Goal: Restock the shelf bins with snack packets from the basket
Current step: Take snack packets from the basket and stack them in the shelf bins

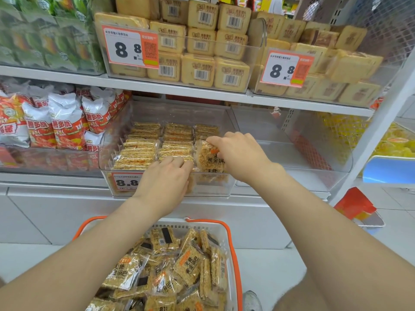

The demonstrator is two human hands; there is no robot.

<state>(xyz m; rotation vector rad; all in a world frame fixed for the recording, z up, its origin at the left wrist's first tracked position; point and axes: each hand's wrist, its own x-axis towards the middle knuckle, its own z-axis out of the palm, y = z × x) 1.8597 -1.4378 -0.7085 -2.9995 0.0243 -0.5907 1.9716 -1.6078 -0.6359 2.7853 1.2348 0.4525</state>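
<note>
A clear shelf bin (107, 153) on the middle shelf holds rows of golden rice-crust snack packets (139, 151). My right hand (238, 153) pinches one packet (207, 157) at its top, standing it face-forward in the bin's front right corner. My left hand (167, 178) reaches over the bin's front wall, fingers curled onto the packets in the middle row. Below, a white basket with orange handles (233, 239) holds several loose packets (188, 265) of the same snack.
An empty clear bin (292, 140) stands to the right. Red-and-white chip bags (56, 124) fill the bin on the left. Yellow boxed snacks (202, 41) sit on the upper shelf behind price tags. A blue tray (390, 169) lies far right.
</note>
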